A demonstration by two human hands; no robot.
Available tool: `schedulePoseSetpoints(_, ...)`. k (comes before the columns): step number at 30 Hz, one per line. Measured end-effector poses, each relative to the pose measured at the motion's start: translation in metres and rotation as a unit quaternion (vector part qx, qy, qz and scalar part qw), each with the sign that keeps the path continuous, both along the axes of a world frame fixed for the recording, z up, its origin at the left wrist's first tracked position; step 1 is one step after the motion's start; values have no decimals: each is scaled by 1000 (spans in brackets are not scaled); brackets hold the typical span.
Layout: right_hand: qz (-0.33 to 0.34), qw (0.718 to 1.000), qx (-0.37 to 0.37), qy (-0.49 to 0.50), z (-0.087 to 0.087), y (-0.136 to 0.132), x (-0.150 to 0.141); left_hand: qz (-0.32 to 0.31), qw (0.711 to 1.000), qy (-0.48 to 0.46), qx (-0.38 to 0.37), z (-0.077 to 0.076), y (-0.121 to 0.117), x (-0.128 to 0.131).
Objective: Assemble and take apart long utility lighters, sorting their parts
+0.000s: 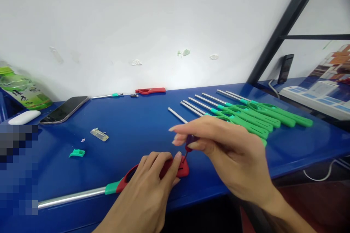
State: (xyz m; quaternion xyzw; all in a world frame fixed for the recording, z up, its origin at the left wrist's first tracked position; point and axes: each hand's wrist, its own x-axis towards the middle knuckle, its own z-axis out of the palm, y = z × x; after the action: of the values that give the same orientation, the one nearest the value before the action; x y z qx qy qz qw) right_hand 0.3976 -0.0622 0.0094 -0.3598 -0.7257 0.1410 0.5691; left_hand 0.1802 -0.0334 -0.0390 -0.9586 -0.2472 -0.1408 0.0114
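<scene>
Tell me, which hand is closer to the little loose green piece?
Left. The left hand is on the red lighter, right of the green piece; the right hand is farther right.

Front lighter (120, 185) on table (131, 127), phone (65, 110) and bottle (25, 93) behind left, lighter row (262, 115) right

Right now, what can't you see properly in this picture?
Head view, red-handled lighter: middle covered by the left hand.
Head view, screwdriver: handle mostly hidden by the right hand.
Head view, nearest green lighter: middle behind the right hand.
Head view, bottle: cut off by the left edge.
Head view, dark thing at left: blurred into blocks.
</scene>
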Motion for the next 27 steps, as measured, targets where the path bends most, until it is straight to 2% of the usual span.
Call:
schedulePoseSetpoints(4,-73,996,54,4,-2,1,-3,0,1000,5,1,3,0,-1)
schedulePoseSetpoints(7,-25,999,10,-23,0,0,-1,3,1000,7,-11,2,0,-1)
schedulePoseSetpoints(10,31,999,-19,15,0,1,0,2,1000,-1,-10,1,1,1)
schedulePoseSetpoints(12,-6,999,18,35,-2,3,-1,3,1000,-16,11,1,1,3)
schedulePoseSetpoints(15,-68,995,75,4,-4,7,-4,6,999,-29,36,4,1,6)
schedulePoseSetpoints(20,36,999,-6,-22,-4,4,-2,5,999,-37,24,3,0,8)
schedulePoseSetpoints(21,29,999,-8,-16,-3,4,-2,4,999,-41,22,2,0,9)
schedulePoseSetpoints(25,-71,996,45,-19,-1,3,0,-3,998,-53,40,1,1,12)
schedulePoseSetpoints(27,-48,997,34,-53,2,2,3,-1,998,-45,41,1,1,11)
